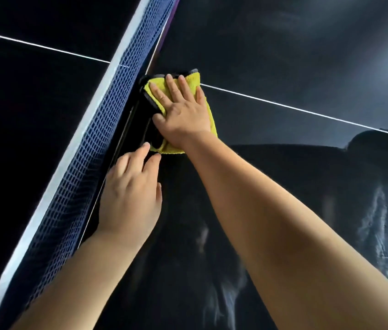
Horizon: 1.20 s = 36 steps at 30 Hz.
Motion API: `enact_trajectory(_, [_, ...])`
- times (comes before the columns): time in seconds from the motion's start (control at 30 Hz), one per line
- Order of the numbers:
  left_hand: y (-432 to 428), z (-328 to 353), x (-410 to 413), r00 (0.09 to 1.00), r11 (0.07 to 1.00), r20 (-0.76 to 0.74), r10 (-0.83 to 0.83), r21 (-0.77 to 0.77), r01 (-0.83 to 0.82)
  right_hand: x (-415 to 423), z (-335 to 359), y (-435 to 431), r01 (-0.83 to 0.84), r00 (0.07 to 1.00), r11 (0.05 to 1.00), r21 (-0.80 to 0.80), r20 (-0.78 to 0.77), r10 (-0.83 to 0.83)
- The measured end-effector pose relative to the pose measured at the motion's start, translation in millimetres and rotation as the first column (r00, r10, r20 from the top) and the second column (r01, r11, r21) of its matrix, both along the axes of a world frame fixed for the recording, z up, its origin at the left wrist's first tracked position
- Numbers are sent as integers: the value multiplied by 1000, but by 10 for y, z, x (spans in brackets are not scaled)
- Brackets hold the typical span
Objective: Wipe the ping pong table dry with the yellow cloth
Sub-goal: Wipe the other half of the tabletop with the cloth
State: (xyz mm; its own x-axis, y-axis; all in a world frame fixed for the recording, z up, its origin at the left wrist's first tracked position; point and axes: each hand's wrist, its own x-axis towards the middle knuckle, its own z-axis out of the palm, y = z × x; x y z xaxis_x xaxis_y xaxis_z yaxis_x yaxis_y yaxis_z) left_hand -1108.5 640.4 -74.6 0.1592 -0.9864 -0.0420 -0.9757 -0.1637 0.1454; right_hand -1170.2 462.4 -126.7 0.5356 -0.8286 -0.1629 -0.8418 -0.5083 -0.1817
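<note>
Ping pong table [283, 55]: a dark, smooth, glossy top is seen, with soft reflections carried on its sheen.
Centre line [307, 111]: a thin white stripe is painted straight across the top and is covered where the cloth lies.
Net [96, 129]: blue woven mesh of small rectangular cells is stretched diagonally across the table and is edged along its top by a flat white band [79, 128].
Yellow cloth [194, 78]: a plush, fuzzy fabric, folded into a rough rectangle with a dark grey border, is laid flat on the table just beside the foot of the net, over the centre line.
Right hand [183, 115]: it is spread palm-down on the cloth, fingers straight and slightly fanned; nothing is grasped and the cloth is pressed against the surface.
Left hand [130, 194]: it is held released beside the net, fingers extended, with the fingertips set at the cloth's near corner; nothing is gripped.
Streaks [376, 222]: pale, curved smears are visible on the gloss at the right.
</note>
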Motion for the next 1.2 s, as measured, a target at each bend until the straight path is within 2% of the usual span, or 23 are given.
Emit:
enact_trajectory(0.13, [-251,-40,-289,999,999,35,-26,39,24,-516,-63,55,107,994,994,-18,29,-106])
enact_trajectory(0.33, [-584,-67,-1027,986,986,13,-165,30,164,-1642,-65,-65,332,943,943,-24,30,-331])
enact_trajectory(0.5, [-726,-131,-1668,950,950,3,-312,-37,312,-2634,-77,-167,554,833,832,-41,47,-552])
enact_trajectory(0.7, [-663,-239,-2227,907,903,16,-421,-83,421,-3546,-91,-193,772,635,634,-31,19,-772])
enact_trajectory(0.87, [-558,-219,-2527,883,878,31,-469,-88,470,-3809,-90,-22,815,580,579,-11,2,-815])
enact_trajectory(1.2, [16,-58,-2739,886,884,53,-461,-58,464,-4147,25,927,778,628,629,-14,-44,-777])
